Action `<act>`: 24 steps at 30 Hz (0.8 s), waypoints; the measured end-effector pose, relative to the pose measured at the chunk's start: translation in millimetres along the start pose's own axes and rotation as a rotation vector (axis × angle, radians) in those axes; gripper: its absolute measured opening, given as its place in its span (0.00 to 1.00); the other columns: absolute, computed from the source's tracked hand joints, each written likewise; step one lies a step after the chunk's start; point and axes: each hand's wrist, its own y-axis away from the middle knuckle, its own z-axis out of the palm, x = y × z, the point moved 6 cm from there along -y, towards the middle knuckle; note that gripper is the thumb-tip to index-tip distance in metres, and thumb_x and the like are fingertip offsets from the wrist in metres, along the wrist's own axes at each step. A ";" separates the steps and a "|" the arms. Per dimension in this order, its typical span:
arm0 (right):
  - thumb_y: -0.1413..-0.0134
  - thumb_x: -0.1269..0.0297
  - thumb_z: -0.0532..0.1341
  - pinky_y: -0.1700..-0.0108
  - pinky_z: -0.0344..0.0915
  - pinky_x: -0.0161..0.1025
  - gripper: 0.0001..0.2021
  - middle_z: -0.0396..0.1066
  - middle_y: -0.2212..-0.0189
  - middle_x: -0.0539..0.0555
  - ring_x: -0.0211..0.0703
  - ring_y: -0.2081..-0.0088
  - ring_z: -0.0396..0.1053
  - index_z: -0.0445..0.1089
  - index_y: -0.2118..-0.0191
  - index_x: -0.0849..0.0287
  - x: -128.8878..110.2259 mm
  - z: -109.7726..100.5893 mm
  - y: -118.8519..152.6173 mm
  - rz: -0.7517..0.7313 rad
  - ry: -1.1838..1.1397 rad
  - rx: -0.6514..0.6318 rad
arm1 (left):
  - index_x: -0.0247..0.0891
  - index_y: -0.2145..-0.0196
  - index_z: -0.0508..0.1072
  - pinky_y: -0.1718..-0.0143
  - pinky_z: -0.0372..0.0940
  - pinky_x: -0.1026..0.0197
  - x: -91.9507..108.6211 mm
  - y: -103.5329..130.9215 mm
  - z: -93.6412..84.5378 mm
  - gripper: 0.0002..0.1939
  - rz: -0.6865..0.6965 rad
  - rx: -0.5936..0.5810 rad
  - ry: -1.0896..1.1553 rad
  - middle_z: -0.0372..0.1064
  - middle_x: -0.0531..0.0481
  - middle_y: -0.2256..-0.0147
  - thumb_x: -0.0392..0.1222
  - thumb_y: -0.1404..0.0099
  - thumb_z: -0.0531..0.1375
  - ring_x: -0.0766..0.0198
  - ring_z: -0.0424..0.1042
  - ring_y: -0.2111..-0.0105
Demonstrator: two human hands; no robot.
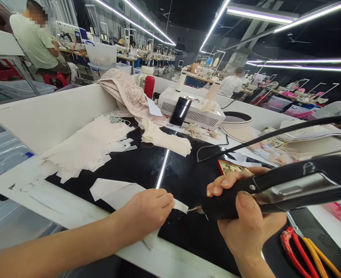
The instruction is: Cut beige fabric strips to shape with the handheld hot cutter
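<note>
White cloth (115,190) at tabletop's (199,173) 7 o'clock; left hand (152,209) has fingers clamped on it, right hand (247,221) wraps black tool (275,177), tip at left hand's 3 o'clock; best keep cloth taut, fingers clear of tip

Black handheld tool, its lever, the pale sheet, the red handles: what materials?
Black handheld tool: probably plastic; smooth, soft sheen.
Lever: looks like polished metal; silvery, with bright reflections.
Pale sheet: likely thin fabric, matte; it folds softly, though nonwoven is possible.
Red handles: plastic or plastic-coated, judging by glossy highlights.
</note>
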 end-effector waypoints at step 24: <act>0.52 0.63 0.73 0.77 0.71 0.38 0.18 0.72 0.75 0.43 0.40 0.77 0.68 0.70 0.55 0.53 11.7 20.6 -17.4 -0.025 0.035 0.004 | 0.32 0.62 0.74 0.64 0.69 0.59 3.7 -6.5 -1.1 0.06 -0.026 0.100 0.058 0.70 0.50 0.66 0.25 0.29 0.61 0.61 0.70 0.65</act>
